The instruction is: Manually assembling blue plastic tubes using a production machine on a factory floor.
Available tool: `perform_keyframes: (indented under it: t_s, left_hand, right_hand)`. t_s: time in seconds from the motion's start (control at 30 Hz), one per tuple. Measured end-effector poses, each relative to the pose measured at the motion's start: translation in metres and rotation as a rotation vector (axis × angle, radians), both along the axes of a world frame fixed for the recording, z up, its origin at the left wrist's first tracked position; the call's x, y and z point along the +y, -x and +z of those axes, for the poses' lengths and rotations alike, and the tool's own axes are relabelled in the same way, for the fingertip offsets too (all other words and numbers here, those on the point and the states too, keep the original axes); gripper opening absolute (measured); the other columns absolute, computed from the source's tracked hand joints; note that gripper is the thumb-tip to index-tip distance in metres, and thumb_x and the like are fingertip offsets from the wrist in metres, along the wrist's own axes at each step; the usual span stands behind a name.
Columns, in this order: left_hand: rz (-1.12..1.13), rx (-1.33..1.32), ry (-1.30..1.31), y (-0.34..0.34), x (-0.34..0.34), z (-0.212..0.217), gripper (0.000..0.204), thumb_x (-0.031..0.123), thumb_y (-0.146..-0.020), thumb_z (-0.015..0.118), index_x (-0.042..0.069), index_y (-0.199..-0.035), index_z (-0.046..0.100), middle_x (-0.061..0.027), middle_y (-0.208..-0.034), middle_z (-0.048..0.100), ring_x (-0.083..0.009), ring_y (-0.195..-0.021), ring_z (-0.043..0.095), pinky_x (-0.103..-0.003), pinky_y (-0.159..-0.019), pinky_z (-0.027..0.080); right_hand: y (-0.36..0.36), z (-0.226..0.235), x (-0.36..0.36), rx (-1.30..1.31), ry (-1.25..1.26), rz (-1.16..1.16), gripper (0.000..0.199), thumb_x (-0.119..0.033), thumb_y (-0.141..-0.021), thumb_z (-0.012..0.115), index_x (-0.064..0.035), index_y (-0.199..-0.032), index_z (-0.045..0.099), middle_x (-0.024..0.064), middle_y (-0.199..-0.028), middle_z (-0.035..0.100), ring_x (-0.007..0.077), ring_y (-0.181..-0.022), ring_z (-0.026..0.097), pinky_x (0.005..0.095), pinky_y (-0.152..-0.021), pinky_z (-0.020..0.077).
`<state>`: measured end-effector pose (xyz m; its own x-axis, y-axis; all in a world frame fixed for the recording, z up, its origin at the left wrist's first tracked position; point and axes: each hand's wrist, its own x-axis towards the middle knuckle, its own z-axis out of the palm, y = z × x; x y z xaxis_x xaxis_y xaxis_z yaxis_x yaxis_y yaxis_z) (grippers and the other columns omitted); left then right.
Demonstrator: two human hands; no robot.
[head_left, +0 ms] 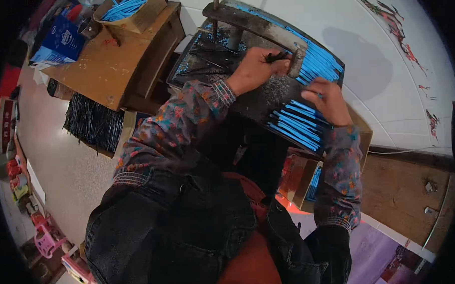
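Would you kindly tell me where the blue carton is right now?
In the head view, the blue carton sits at upper left, on the wooden table, left of the open cardboard box holding blue sticks.

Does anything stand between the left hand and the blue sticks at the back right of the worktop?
Yes: in this view, the grey metal end of the machine's arm stands between the left hand and those blue sticks.

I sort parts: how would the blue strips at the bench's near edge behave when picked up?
The strips are probably fairly stiff, lying straight. Being slim, each is likely light. With gaps between them, they may slide apart.
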<state>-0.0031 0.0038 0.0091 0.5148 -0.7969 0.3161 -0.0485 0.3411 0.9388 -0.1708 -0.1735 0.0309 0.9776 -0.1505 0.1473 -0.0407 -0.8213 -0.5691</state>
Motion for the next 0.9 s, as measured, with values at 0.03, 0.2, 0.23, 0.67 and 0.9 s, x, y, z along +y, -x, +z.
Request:
perform_keyframes:
  t_s: [0.03, 0.2, 0.23, 0.67, 0.9]
  left_hand:
    - [0.009, -0.018, -0.038, 0.002, 0.003, 0.003, 0.009, 0.005, -0.083, 0.061, -0.001, -0.077, 0.064, -0.0007, -0.067, 0.06, -0.0082, -0.06, 0.049, -0.022, -0.06, 0.042]
    - [0.022, -0.009, -0.002, 0.001, 0.005, 0.002, 0.008, 0.006, -0.084, 0.062, -0.001, -0.084, 0.065, -0.0002, -0.071, 0.061, -0.0072, -0.063, 0.05, -0.021, -0.061, 0.043]
    - [0.01, 0.022, 0.056, 0.001, 0.003, 0.0, 0.009, 0.007, -0.084, 0.063, -0.001, -0.088, 0.066, 0.0002, -0.072, 0.061, -0.0067, -0.064, 0.05, -0.02, -0.061, 0.043]
    - [0.046, 0.017, 0.065, -0.001, -0.002, -0.001, 0.003, 0.002, -0.081, 0.065, -0.001, -0.079, 0.064, -0.0004, -0.07, 0.06, -0.0068, -0.064, 0.05, -0.021, -0.062, 0.043]
    - [0.067, -0.024, 0.064, -0.004, -0.006, -0.012, 0.004, 0.002, -0.079, 0.065, -0.001, -0.077, 0.064, -0.0005, -0.069, 0.059, -0.0075, -0.062, 0.048, -0.021, -0.06, 0.041]
  right_hand:
    - [-0.003, -0.011, -0.002, -0.067, 0.195, -0.005, 0.007, -0.005, -0.078, 0.062, 0.0, -0.083, 0.061, 0.0026, -0.069, 0.054, 0.0141, -0.06, 0.044, 0.0264, -0.059, 0.0378]
    - [-0.012, -0.019, 0.001, -0.214, 0.533, -0.022, 0.008, -0.005, -0.077, 0.063, 0.0, -0.083, 0.062, 0.0017, -0.067, 0.053, 0.0132, -0.061, 0.045, 0.0258, -0.059, 0.0383]
    - [-0.012, -0.017, 0.002, -0.215, 0.508, -0.031, 0.007, -0.005, -0.077, 0.063, 0.0003, -0.082, 0.062, 0.0018, -0.066, 0.053, 0.013, -0.06, 0.045, 0.0255, -0.058, 0.0381]
    - [-0.027, 0.02, 0.055, -0.152, -0.699, -0.38, 0.005, -0.006, -0.079, 0.062, -0.0014, -0.079, 0.061, -0.0017, -0.066, 0.053, 0.0093, -0.057, 0.041, 0.0227, -0.054, 0.0348]
    - [-0.03, 0.022, 0.033, -0.321, -0.208, -0.127, 0.006, -0.007, -0.08, 0.063, -0.0014, -0.08, 0.062, -0.0016, -0.066, 0.053, 0.0093, -0.057, 0.041, 0.0232, -0.054, 0.0342]
